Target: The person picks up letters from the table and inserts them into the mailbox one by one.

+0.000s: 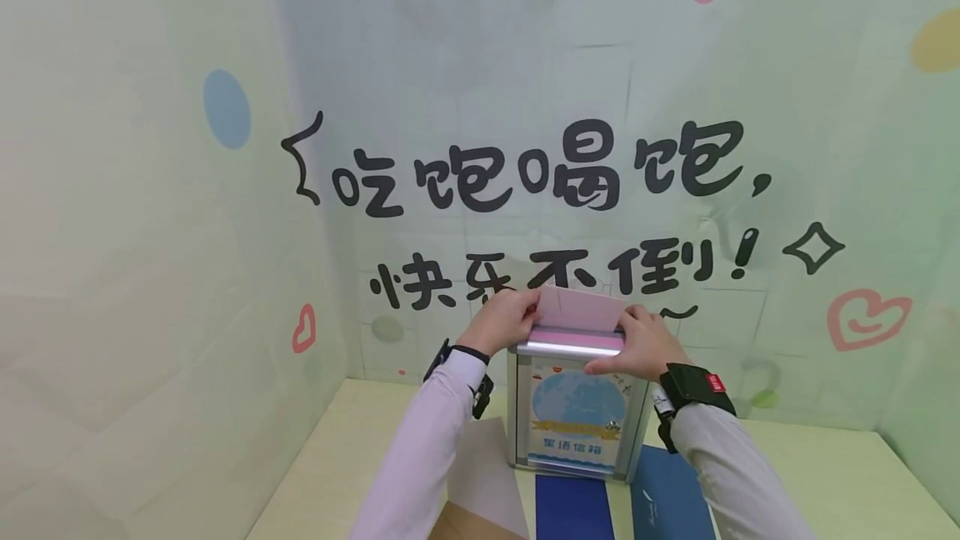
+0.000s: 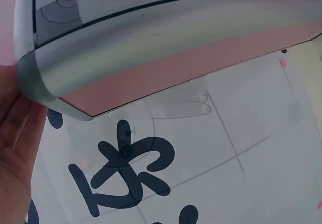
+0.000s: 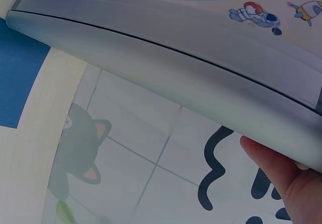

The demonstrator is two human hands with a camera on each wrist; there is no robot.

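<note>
A silver letterbox [image 1: 576, 427] with a blue picture on its front stands on the pale table. A pink card [image 1: 581, 308] sticks up out of the slot in its top. My left hand [image 1: 504, 319] pinches the card's left edge. My right hand [image 1: 645, 344] lies curled over the box's top right corner, thumb on the front rim and fingers against the card's right corner. In the left wrist view the box's metal rim [image 2: 151, 38] fills the top, with my left hand [image 2: 15, 153] beside it. The right wrist view shows the box's rim [image 3: 176, 48] and my right thumb [image 3: 282, 178] under it.
Two dark blue sheets [image 1: 573, 507] [image 1: 671, 494], a white sheet [image 1: 487, 473] and a brown envelope [image 1: 465, 523] lie on the table [image 1: 825, 473] in front of the box. Decorated walls with black lettering close in behind and on the left.
</note>
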